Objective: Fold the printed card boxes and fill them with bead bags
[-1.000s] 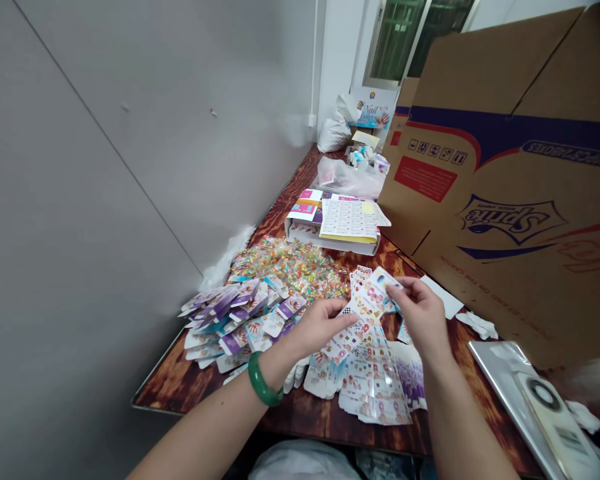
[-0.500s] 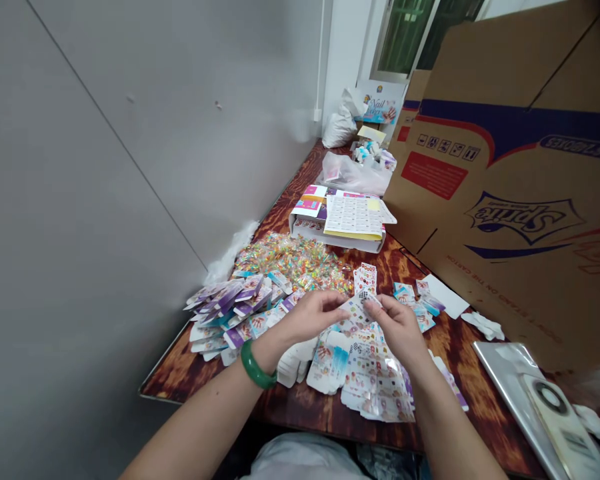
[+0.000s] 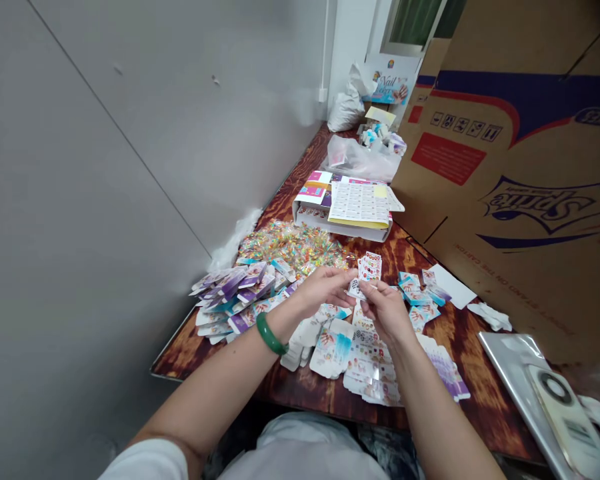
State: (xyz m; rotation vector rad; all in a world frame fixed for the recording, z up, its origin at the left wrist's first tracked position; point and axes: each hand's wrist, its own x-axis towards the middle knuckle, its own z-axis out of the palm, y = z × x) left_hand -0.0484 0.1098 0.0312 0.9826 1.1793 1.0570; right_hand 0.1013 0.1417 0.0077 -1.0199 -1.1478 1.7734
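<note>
Between my hands is a small white sticker sheet [image 3: 355, 289] with a black checkered patch, seen nearly edge-on. My left hand [image 3: 323, 291], below a green bangle, pinches its left side. My right hand [image 3: 386, 311] grips the right side with the thumb on top. Just beyond my fingers lies a stack of sticker sheets with red round prints [image 3: 371, 265]. Under my hands spreads a fanned pile of printed sticker sheets [image 3: 373, 363]. Left of that pile are flat blue-and-white printed cards [image 3: 331, 350].
Small purple-and-white boxes [image 3: 253, 277] are heaped at the left, by a pile of colourful wrapped packets [image 3: 295, 243]. Behind sits a white box with label sheets [image 3: 363, 200]. A large carton [image 3: 530, 153] stands at the right, a phone [image 3: 570, 413] in front.
My hands have drawn closer together, and the sheet between them shows less of its face, tilted or folded. The camera view has shifted slightly.
</note>
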